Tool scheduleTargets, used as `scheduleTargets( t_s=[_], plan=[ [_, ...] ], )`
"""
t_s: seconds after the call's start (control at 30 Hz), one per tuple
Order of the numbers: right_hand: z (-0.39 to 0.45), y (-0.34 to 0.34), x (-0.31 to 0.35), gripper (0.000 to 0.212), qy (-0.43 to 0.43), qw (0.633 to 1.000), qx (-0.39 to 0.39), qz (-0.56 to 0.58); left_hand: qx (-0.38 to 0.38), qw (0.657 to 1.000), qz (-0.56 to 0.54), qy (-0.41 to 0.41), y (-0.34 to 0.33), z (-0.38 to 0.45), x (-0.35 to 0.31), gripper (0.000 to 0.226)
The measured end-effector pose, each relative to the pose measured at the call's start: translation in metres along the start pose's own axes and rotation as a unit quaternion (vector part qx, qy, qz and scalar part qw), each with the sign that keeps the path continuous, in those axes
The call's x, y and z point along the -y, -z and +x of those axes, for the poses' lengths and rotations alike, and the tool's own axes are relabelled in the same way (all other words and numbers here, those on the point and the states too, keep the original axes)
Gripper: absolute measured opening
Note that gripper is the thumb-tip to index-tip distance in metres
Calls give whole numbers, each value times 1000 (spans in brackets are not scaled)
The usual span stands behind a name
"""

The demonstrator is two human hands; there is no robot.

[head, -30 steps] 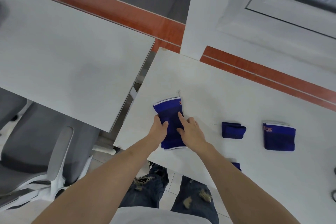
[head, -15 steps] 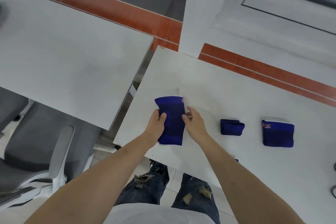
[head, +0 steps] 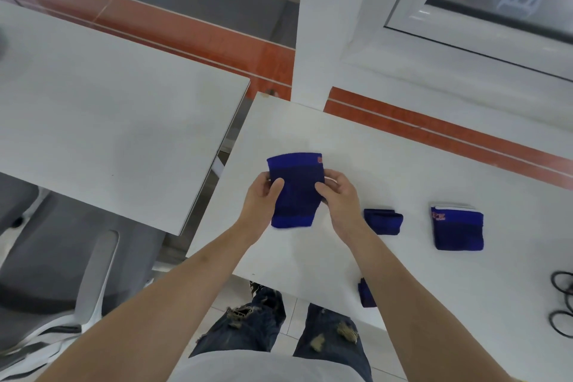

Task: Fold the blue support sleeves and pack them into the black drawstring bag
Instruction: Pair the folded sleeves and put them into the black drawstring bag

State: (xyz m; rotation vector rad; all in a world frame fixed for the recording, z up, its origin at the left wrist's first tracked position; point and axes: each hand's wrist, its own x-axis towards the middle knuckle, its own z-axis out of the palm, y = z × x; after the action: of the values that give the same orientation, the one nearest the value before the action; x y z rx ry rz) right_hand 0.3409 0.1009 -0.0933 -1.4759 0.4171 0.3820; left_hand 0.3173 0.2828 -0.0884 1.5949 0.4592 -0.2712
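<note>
Blue support sleeve (head: 296,192): lay flat on the desk (head: 387,164) a second earlier under both hands, was now lifted just above it, left hand (head: 259,195) and right hand (head: 338,192) pinching opposite edges, folding judged begun; black drawstring bag not seen.

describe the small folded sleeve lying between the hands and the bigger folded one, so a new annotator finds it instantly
On the white table the person stands at, look just right of the right hand. The small folded sleeve lies there alone, untouched. Unlike the larger folded sleeve further right, it is plain dark blue, with no white edge or red logo showing.
</note>
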Motion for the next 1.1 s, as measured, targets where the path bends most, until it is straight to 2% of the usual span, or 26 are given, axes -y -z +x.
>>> scheduleTargets(
  t_s=[0.13, 0.23, 0.3, 0.4, 0.57, 0.77, 1.0, 1.1],
  plan=[
    [-11, 13, 8, 18, 77, 996, -23, -42, -18, 994, 62, -84, 3, 3, -7, 9],
    [-18, 28, -11, 15, 106, 983, -40, -148, -22, 967, 202, -150, 11, -3, 7, 16],
    [-25, 36, -32, 14, 100, 973, -29, -206, -9, 951, 260, -164, 13, -9, 23, 15],
    [-34, 43, -59, 17, 81, 968, -7, -238, 32, 946, 298, -125, 12, -16, 54, 16],
    [-30, 45, -80, 12, 46, 962, -2, -269, 65, 957, 282, -18, 10, -17, 83, 15],
    [-8, 36, -78, 12, -13, 942, -42, -332, 20, 963, 261, 71, -7, -3, 76, 12],
    [9, 32, -81, 23, -78, 914, -84, -389, -19, 934, 342, 102, -20, 12, 71, 19],
    [13, 30, -80, 24, -93, 903, -93, -409, -34, 913, 399, 72, -24, 14, 66, 24]
  ],
)
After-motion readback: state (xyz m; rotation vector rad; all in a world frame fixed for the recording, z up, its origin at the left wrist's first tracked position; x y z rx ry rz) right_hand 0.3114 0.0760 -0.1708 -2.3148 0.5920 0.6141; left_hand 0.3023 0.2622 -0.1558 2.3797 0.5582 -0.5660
